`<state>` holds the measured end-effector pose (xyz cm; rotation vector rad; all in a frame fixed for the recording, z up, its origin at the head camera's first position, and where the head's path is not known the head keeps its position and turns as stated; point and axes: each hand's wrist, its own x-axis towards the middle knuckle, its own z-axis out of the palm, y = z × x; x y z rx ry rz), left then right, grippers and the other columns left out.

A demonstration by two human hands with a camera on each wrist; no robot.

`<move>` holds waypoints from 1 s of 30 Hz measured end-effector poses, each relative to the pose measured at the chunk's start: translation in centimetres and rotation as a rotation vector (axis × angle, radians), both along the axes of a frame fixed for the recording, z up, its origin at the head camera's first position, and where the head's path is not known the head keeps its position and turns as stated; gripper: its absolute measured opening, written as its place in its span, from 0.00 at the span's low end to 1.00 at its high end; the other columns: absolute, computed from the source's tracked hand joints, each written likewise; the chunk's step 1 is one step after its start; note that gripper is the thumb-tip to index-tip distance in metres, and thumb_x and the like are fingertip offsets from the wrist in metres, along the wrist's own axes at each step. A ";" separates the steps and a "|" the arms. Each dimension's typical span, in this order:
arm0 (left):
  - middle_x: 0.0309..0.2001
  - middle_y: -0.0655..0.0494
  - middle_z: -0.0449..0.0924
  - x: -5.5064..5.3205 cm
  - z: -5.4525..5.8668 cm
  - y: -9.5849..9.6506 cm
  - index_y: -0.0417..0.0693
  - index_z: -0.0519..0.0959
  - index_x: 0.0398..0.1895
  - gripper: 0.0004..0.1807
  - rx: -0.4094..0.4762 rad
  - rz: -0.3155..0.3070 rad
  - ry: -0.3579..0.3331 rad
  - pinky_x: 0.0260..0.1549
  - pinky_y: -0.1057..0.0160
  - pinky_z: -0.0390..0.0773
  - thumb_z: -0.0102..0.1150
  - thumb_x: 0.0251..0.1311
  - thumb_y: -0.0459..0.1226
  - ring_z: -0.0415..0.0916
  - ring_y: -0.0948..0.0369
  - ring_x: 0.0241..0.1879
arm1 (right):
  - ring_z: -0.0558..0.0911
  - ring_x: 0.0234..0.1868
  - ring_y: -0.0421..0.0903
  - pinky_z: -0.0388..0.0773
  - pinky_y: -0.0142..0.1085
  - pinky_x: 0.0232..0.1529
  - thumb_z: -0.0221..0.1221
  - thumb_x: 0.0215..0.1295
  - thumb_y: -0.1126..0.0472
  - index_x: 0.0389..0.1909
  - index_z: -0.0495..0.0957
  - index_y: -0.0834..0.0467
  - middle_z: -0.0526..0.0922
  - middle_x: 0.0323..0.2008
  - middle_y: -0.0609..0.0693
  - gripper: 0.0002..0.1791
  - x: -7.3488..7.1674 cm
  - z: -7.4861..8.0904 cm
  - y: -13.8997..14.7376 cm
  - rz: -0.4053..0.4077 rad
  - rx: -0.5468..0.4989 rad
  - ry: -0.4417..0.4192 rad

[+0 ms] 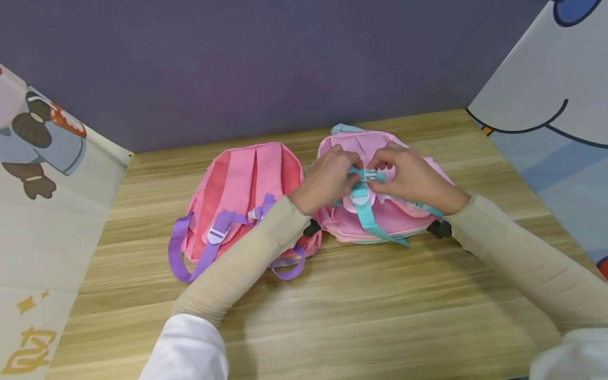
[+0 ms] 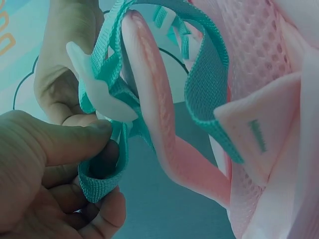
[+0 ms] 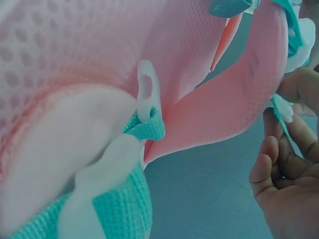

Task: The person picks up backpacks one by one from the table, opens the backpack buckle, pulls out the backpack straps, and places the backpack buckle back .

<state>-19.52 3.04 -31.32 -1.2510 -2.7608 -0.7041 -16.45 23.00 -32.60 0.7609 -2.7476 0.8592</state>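
At chest-strap height on the light pink backpack (image 1: 389,219), both hands meet over a white plastic clip buckle (image 1: 370,174) on teal webbing. The left hand (image 1: 332,177) pinches the buckle's left side with thumb and fingers. From the other side, the right hand (image 1: 412,177) grips the right part of the buckle and its strap. In the left wrist view, a teal webbing loop (image 2: 99,188) hangs at the left fingers, partly hiding them. Just below the hands, a white strap adjuster (image 1: 360,196) sits on a shoulder strap, its teal tail (image 1: 369,219) hanging down.
A coral pink backpack (image 1: 239,174) with purple straps (image 1: 178,250) lies to the left, partly under the left forearm. Both bags rest on a wood-grain table (image 1: 304,322). A dark panel (image 1: 285,68) stands behind, with cartoon-printed walls (image 1: 537,68) on both sides.
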 end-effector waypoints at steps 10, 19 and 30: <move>0.32 0.60 0.76 0.0 0.2 -0.6 0.47 0.81 0.36 0.04 0.032 0.019 -0.038 0.32 0.70 0.69 0.59 0.60 0.35 0.65 0.62 0.35 | 0.70 0.34 0.43 0.68 0.40 0.36 0.70 0.49 0.61 0.33 0.77 0.53 0.75 0.32 0.45 0.12 0.0 0.1 0.1 -0.059 0.026 -0.064; 0.31 0.59 0.73 0.1 0.1 -0.8 0.47 0.79 0.34 0.02 0.046 0.020 -0.037 0.30 0.70 0.69 0.57 0.59 0.33 0.65 0.62 0.34 | 0.68 0.32 0.42 0.66 0.39 0.33 0.71 0.48 0.59 0.32 0.76 0.52 0.73 0.31 0.45 0.13 0.3 0.2 0.2 -0.072 0.034 -0.048; 0.30 0.62 0.76 -0.2 0.1 0.2 0.48 0.78 0.37 0.09 0.019 -0.009 0.086 0.33 0.67 0.66 0.61 0.57 0.43 0.64 0.61 0.32 | 0.68 0.34 0.41 0.66 0.39 0.35 0.70 0.48 0.61 0.33 0.76 0.51 0.72 0.31 0.43 0.13 0.2 -0.1 0.4 -0.045 -0.008 0.031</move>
